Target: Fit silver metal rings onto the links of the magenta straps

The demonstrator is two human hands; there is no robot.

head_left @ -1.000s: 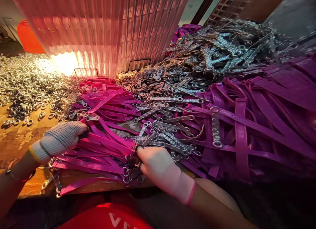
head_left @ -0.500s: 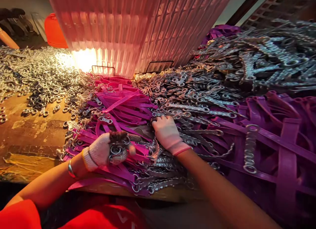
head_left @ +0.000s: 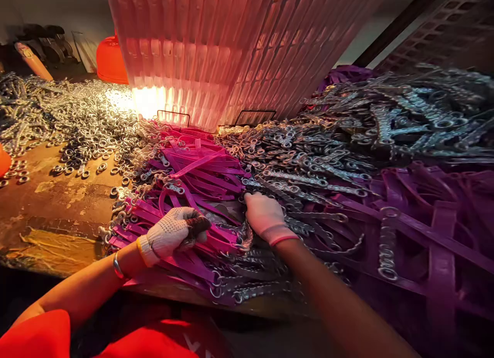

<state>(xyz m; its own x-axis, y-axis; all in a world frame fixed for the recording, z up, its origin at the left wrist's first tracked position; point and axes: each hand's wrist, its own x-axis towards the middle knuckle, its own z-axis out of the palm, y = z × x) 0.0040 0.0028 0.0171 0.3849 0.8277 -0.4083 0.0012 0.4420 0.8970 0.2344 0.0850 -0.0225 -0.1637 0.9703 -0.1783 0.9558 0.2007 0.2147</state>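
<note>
My left hand [head_left: 172, 233], in a white knit glove with dirty fingertips, lies curled on a fan of pink straps [head_left: 196, 167] with metal rings at their ends. What its fingers hold is hidden. My right hand [head_left: 265, 216], in a pale glove, rests a little to the right on a heap of short metal chains [head_left: 304, 167]. Its fingertips are dug in among the chains and closed on one of them. The two hands are a hand's width apart.
Purple straps [head_left: 428, 229] with chains across them fill the right side. Loose metal rings [head_left: 81, 126] cover the wooden table [head_left: 50, 209] at the left. A ribbed translucent plastic stack [head_left: 216, 49], an orange container [head_left: 110, 59] and a lattice crate [head_left: 455, 29] stand behind.
My left hand, which held up a metal ring piece, has turned palm down onto the pink straps. My right hand went from the strap ends up to the chains and has stayed there.
</note>
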